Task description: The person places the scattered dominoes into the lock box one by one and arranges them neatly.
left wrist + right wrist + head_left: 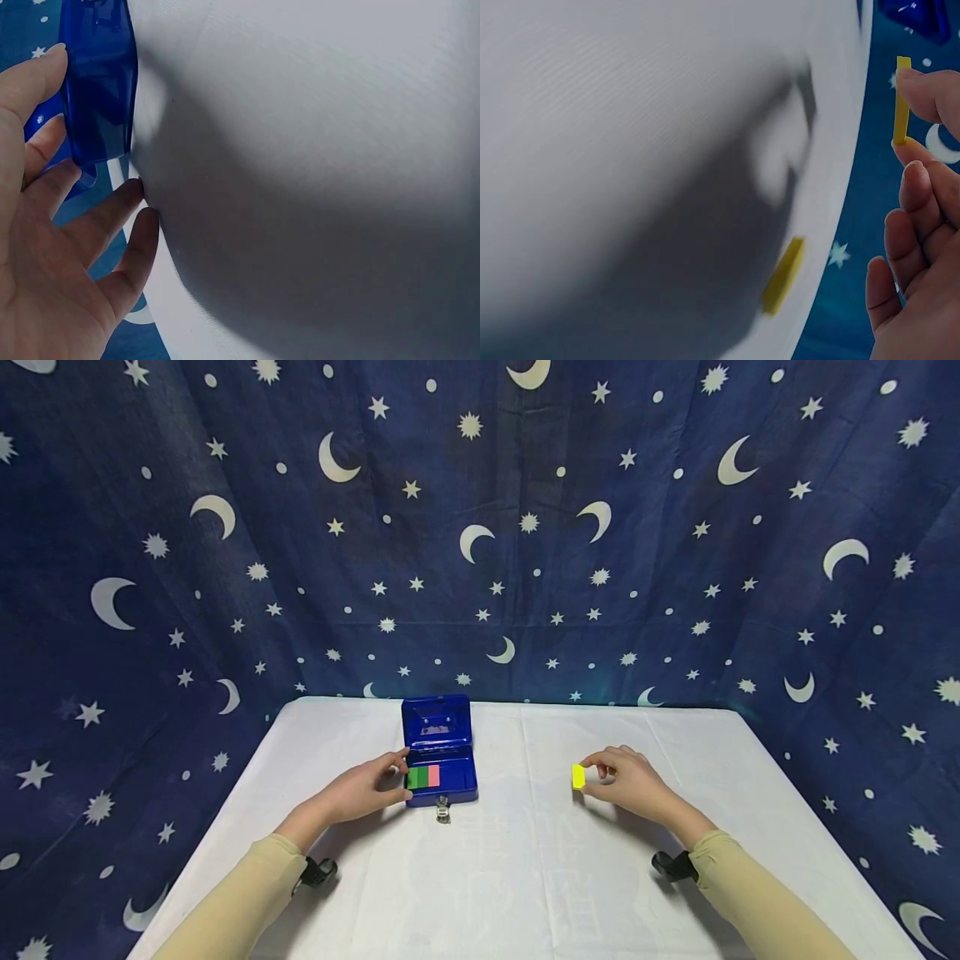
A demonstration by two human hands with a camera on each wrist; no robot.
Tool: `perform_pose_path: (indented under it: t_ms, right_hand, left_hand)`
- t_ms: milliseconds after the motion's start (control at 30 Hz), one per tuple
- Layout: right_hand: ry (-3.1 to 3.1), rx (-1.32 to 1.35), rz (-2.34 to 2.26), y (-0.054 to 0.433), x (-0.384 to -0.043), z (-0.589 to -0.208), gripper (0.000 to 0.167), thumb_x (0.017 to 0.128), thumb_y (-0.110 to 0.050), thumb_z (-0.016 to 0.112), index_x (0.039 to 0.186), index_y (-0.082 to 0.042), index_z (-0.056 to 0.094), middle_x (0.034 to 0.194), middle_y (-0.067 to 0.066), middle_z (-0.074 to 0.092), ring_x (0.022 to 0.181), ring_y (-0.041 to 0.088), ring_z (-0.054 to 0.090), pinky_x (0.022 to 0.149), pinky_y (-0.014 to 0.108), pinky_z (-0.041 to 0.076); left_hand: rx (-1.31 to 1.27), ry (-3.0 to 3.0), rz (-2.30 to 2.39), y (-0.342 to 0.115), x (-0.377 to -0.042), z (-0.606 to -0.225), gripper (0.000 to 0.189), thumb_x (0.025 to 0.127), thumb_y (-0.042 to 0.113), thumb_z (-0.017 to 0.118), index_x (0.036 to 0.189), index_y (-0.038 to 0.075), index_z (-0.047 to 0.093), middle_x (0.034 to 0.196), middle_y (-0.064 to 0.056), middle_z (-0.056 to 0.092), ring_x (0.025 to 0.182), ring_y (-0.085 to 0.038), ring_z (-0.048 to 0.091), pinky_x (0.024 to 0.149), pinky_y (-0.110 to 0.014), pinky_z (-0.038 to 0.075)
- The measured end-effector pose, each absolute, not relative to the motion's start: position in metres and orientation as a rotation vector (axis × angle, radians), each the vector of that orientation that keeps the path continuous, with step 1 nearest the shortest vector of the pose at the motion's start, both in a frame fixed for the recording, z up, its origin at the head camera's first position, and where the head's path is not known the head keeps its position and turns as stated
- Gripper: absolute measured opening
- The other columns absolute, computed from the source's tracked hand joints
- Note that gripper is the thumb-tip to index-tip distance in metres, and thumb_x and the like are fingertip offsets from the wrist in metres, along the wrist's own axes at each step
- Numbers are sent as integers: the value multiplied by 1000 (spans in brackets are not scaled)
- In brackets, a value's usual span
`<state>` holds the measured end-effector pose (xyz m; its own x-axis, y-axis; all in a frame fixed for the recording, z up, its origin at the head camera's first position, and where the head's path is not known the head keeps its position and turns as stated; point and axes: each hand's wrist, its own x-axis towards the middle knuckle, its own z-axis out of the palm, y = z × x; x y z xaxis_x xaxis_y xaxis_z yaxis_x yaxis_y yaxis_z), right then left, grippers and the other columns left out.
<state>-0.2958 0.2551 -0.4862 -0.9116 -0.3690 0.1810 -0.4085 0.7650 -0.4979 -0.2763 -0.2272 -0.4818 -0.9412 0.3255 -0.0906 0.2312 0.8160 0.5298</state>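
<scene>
A blue metal cash box (467, 781) stands on the table with its lid (437, 720) raised at the back. Green blocks (417, 777) and a pink block (433, 776) sit side by side along its left inside. My left hand (363, 789) is at the box's left side, thumb at the front corner and forefinger farther back, fingers spread. To the right of the box, my right hand (626, 783) pinches a thin yellow block (902, 112) between thumb and forefinger. A second yellow block (784, 277) lies on the cloth in the right wrist view, hidden in the head view.
A silver latch (442, 812) hangs from the box front. White cloth (510, 877) covers the table, and a dark blue curtain (525, 568) with moons and stars stands behind and at both sides. Each wrist wears a black strap, such as the right one (675, 866).
</scene>
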Motion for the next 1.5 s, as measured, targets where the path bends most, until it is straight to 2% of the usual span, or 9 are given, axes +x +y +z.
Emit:
perform_pose_path:
  t_ms: [200, 433, 600, 833, 1067, 1500]
  right_hand:
    - [-2822, 740, 857, 229, -300, -479, 32, 81, -28, 83, 110, -22, 73, 81, -13, 51, 86, 14, 44, 80, 38, 33]
    - [-2827, 826, 877, 199, -302, -474, 33, 81, -33, 83, 111, -24, 73, 81, -13, 51, 87, 13, 45, 84, 38, 34]
    - [-2838, 870, 868, 181, -304, -472, 34, 81, -37, 83, 112, -26, 73, 81, -11, 52, 87, 15, 46, 82, 37, 34]
    - [-2859, 925, 820, 156, -306, -471, 36, 82, -41, 83, 113, -27, 73, 80, -9, 53, 86, 18, 48, 79, 37, 33]
    - [-2856, 971, 803, 132, -305, -470, 35, 82, -41, 83, 114, -28, 74, 79, -11, 52, 84, 13, 44, 79, 36, 33]
    - [-2857, 1033, 802, 96, -307, -468, 38, 83, -40, 80, 118, -26, 74, 87, 5, 62, 87, 15, 45, 81, 36, 34]
  left_hand:
    - [464, 2824, 808, -229, -276, -481, 41, 91, 53, 72, 117, 25, 57, 162, 4, 35, 137, -30, 51, 109, -57, 40]
    - [497, 2828, 803, -229, -275, -481, 41, 92, 52, 72, 118, 25, 58, 164, 4, 32, 136, -31, 51, 108, -56, 41]
    - [492, 2829, 793, -228, -275, -480, 41, 92, 52, 71, 119, 23, 58, 163, 3, 35, 136, -31, 52, 107, -57, 42]
    - [456, 2821, 803, -225, -276, -479, 50, 92, 53, 71, 129, 23, 57, 159, 0, 42, 136, -31, 51, 108, -57, 40]
    - [496, 2823, 820, -227, -276, -480, 37, 93, 49, 71, 116, 23, 57, 162, 3, 36, 135, -32, 52, 108, -55, 41]
    - [506, 2838, 815, -228, -274, -482, 37, 94, 50, 70, 118, 24, 57, 162, 3, 36, 135, -31, 52, 109, -54, 40]
